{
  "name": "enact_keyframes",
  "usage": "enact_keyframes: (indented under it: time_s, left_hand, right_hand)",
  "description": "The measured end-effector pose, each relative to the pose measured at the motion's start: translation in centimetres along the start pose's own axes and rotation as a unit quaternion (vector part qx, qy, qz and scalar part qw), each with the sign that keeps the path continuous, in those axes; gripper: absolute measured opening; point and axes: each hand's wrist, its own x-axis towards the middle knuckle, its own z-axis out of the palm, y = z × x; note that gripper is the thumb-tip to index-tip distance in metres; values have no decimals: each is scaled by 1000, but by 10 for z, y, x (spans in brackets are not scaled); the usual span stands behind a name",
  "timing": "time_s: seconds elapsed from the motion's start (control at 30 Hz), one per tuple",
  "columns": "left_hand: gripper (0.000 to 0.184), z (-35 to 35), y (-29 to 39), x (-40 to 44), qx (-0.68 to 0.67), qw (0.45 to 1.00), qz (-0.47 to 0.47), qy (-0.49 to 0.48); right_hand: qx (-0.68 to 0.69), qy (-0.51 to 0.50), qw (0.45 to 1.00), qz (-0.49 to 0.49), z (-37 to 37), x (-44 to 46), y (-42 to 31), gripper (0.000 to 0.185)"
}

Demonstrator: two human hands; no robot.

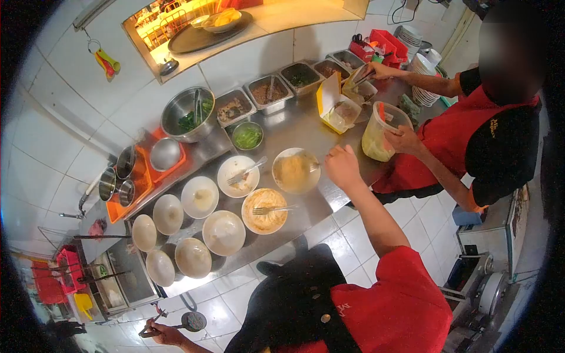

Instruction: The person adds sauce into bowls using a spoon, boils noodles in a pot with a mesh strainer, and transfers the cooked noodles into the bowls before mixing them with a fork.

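My right hand (343,166) is closed, fingers curled, just right of a white bowl (281,157) with brown, powdery-looking contents and a utensil in it. Whether anything is inside those fingers is hidden. Down at the lower left, my left hand (162,333) is wrapped round a dark ladle-like tool (193,321) with a round head, held over the floor. Near the right hand, a fork (272,209) lies in a sauce-smeared bowl (250,222), and another bowl (226,170) holds cutlery and food remains.
Several white bowls (223,233) cover the counter's left part. Metal food trays (268,93) line the wall beside a steel bowl of greens (188,115). At right, a co-worker (447,135) holds a plastic tub (379,135) and tongs near a yellow box (340,105).
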Motion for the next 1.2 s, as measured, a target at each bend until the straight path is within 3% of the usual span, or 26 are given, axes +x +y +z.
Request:
enact_keyframes:
  time_s: [0.07,0.17,0.3,0.37,0.4,0.47,0.57,0.7,0.77,0.9,0.97,1.07,1.2]
  left_hand:
    - [24,1,6,1,7,1000,-17,-12]
    - [24,0,-11,1,15,1000,17,-7]
    - [23,5,1,0,2,1000,18,-6]
    - [23,4,15,-1,-7,1000,-8,-4]
    - [23,7,10,-3,-9,1000,-9,1]
    - [23,9,2,-3,-48,999,-20,10]
    - [24,4,9,-5,-20,1000,4,11]
    - [27,5,8,-10,1,999,-37,11]
    - [28,2,-4,-12,8,999,-38,-8]
    - [29,8,0,-17,13,999,-41,-12]
    - [28,7,-2,-17,1,999,-47,-13]
    - [27,-2,9,-15,20,999,-44,-22]
    - [27,-2,8,-14,-5,998,-52,-39]
  right_hand:
    - [-116,59,991,-36,-3,3,-3,9]
    - [-135,109,983,-59,-22,5,-15,9]
    - [-212,25,976,-34,60,4,4,10]
    - [-74,-22,996,44,88,1,4,14]
    - [-74,-18,996,41,90,1,7,14]
    - [83,-82,981,157,81,-5,11,19]
    - [176,-74,970,151,52,0,20,23]
    - [191,-41,973,121,3,12,3,22]
    - [126,7,987,96,-18,12,-14,20]
    - [84,-5,995,46,19,-7,-18,14]
    - [-118,50,991,-45,18,-8,-23,11]
    - [-127,107,986,-12,-16,-6,-36,11]
    - [-164,56,985,-27,19,-6,-26,12]
